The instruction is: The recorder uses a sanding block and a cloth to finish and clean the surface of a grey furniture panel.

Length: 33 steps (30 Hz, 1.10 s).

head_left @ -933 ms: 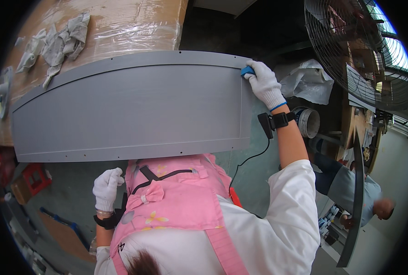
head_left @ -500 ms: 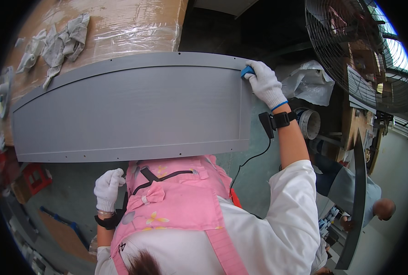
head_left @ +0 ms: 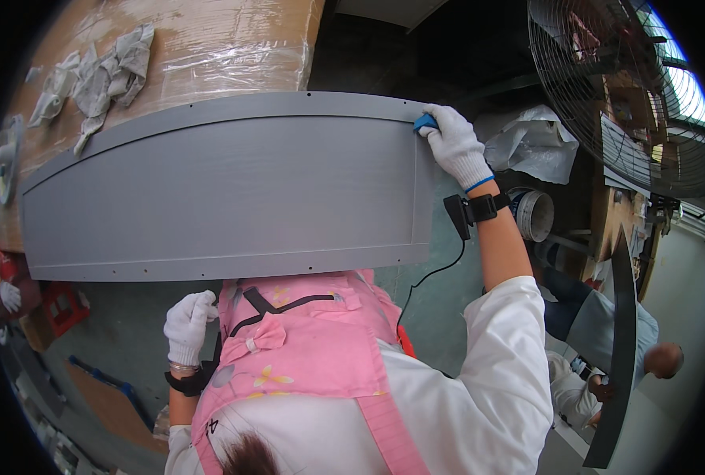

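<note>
The broad grey flat panel with a curved far edge and a raised border strip (head_left: 226, 190) fills most of my view, lying across in front of the person. Since the first frame it has slid a touch down my picture; I can't tell whether the panel shifted or the head did. Its far left part overlaps the brown worktop wrapped in clear plastic film (head_left: 234, 51), whose place in my view has hardly altered.

More has changed around the edges. At the lower right, I now see more of a co-worker in white clothing (head_left: 573, 392), just beyond the long dark grey strip (head_left: 622, 340). At the far left, another co-worker's white-gloved hand (head_left: 9, 297) has come into plain sight, well apart from the panel.

The person's right hand in a white knitted glove with a blue cuff (head_left: 454, 144) stays at the panel's far right corner, gripping the small blue block (head_left: 424, 122) against it. The left hand in a white glove (head_left: 188, 321) hangs beside the pink apron (head_left: 289, 372), fingers curled in, nothing visible in them. For the work in hand, I judge this a near pause: attention remains on that corner, one-handed.
</note>
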Available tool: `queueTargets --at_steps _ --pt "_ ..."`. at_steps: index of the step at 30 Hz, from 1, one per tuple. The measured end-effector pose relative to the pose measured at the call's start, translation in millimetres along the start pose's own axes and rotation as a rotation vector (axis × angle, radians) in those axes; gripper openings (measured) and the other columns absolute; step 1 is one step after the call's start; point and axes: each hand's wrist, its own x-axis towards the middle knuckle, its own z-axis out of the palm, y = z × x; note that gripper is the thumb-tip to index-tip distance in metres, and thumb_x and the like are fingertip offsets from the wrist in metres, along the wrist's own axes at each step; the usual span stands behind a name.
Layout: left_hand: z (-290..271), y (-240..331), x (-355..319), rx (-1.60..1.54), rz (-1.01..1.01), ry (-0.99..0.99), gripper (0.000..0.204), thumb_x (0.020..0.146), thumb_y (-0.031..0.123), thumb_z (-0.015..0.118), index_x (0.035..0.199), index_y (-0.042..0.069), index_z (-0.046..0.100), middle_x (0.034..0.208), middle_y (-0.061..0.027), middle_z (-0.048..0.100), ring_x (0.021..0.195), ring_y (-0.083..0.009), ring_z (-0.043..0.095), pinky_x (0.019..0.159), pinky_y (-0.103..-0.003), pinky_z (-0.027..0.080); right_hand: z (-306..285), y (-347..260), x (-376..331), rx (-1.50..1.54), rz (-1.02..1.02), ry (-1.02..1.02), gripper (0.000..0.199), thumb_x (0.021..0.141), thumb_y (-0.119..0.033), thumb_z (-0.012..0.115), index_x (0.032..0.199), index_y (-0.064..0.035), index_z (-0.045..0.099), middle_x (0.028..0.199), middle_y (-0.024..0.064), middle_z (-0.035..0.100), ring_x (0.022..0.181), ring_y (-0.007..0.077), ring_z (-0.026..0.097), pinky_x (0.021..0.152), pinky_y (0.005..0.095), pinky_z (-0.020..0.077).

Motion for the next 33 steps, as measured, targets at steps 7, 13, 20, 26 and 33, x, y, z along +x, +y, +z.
queueTargets --at_steps 7,13,20,26,33 --pt "0 3 1 0.016 0.011 -0.011 0.029 0.098 0.026 0.060 0.099 0.000 0.072 0.072 -0.0067 0.071 0.066 -0.0127 0.067 0.065 -0.027 0.054 2 2 -1 0.015 0.008 0.032 0.031 0.098 -0.017 0.058 0.126 -0.0058 0.059 0.119 0.0153 0.063 0.111 0.0345 0.062 0.099 0.0412 0.0514" --pt "-2 0 7 0.032 0.035 -0.061 0.030 0.100 0.026 0.058 0.101 -0.001 0.071 0.073 -0.0060 0.071 0.064 -0.0114 0.065 0.063 -0.026 0.053 -8 -1 -31 0.015 -0.012 -0.128 0.036 0.091 -0.013 0.064 0.125 -0.0045 0.058 0.115 0.0180 0.065 0.107 0.0351 0.064 0.096 0.0408 0.0511" --pt "-3 15 10 0.052 0.072 -0.111 0.028 0.098 0.024 0.059 0.098 -0.001 0.072 0.071 -0.0066 0.071 0.063 -0.0118 0.066 0.061 -0.026 0.054 7 25 -128 0.414 0.233 0.286 0.036 0.088 -0.010 0.069 0.122 -0.0035 0.060 0.112 0.0182 0.066 0.102 0.0302 0.067 0.090 0.0373 0.0539" --pt "-13 30 20 0.149 0.125 -0.185 0.029 0.099 0.024 0.057 0.099 0.000 0.073 0.070 -0.0067 0.071 0.063 -0.0118 0.066 0.063 -0.026 0.054 45 14 -215 0.364 0.125 0.362 0.036 0.077 -0.003 0.072 0.111 -0.0046 0.061 0.102 0.0148 0.067 0.092 0.0345 0.066 0.080 0.0415 0.0543" --pt "-15 63 25 0.252 0.185 -0.194 0.028 0.098 0.025 0.059 0.096 0.001 0.074 0.070 -0.0054 0.071 0.063 -0.0108 0.066 0.062 -0.025 0.053 77 4 -227 0.137 -0.121 0.451 0.038 0.074 -0.002 0.069 0.109 -0.0072 0.056 0.098 0.0112 0.066 0.086 0.0336 0.063 0.075 0.0439 0.0506"
